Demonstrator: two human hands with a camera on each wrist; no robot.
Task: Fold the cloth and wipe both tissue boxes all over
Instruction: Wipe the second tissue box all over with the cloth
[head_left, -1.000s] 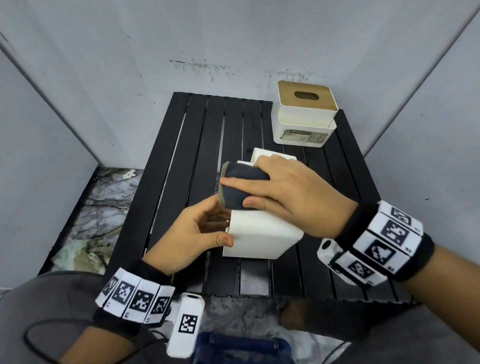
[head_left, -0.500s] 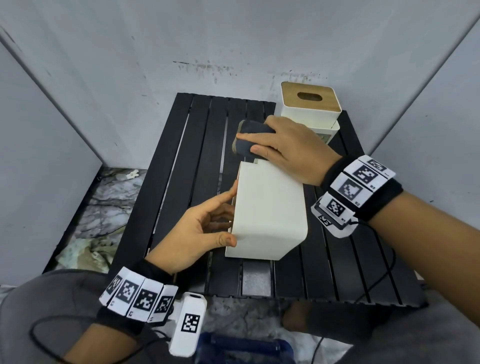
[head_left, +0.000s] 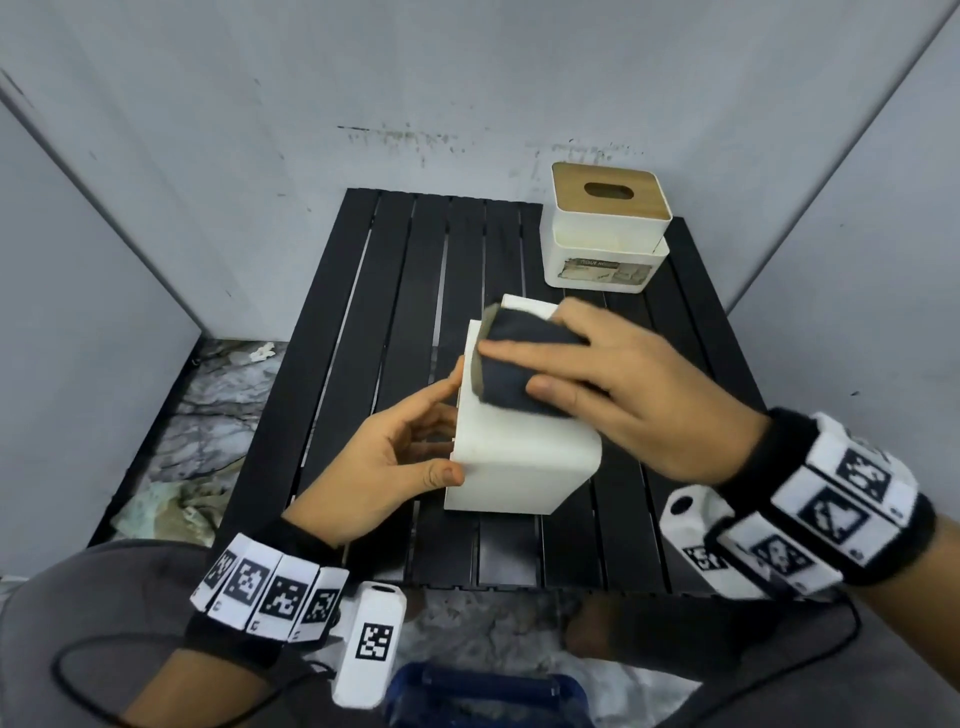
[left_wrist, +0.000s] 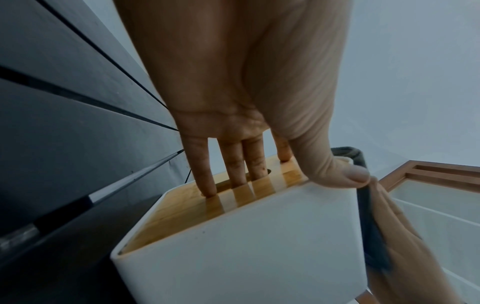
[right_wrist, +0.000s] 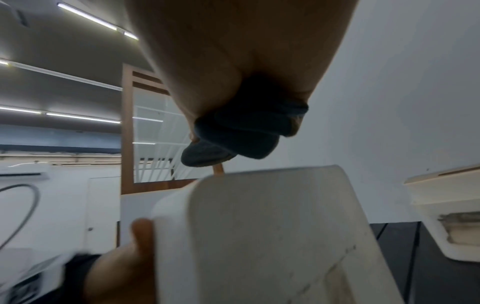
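A white tissue box (head_left: 519, 467) lies on its side in the middle of the black slatted table (head_left: 395, 291), wooden lid (left_wrist: 182, 211) facing left. My left hand (head_left: 452, 421) grips its near left corner: the fingers (left_wrist: 207, 181) press on the lid, two at the slot, and the thumb lies over the white edge. My right hand (head_left: 519, 370) holds a folded dark cloth (head_left: 530, 332) and presses it on the box's upward face. The cloth (right_wrist: 241, 133) bunches under that palm. A second white tissue box (head_left: 605, 244) with a wooden lid stands upright at the back right.
Grey walls close in the table at the back and on both sides. Marbled floor with crumpled paper (head_left: 171, 509) shows to the left. A dark blue object (head_left: 483, 696) sits below the table's near edge. Cables run from both wrist bands.
My right hand slid the cloth along the box's upward face to the far end, then back toward me to the middle. The left hand and the box stayed in place.
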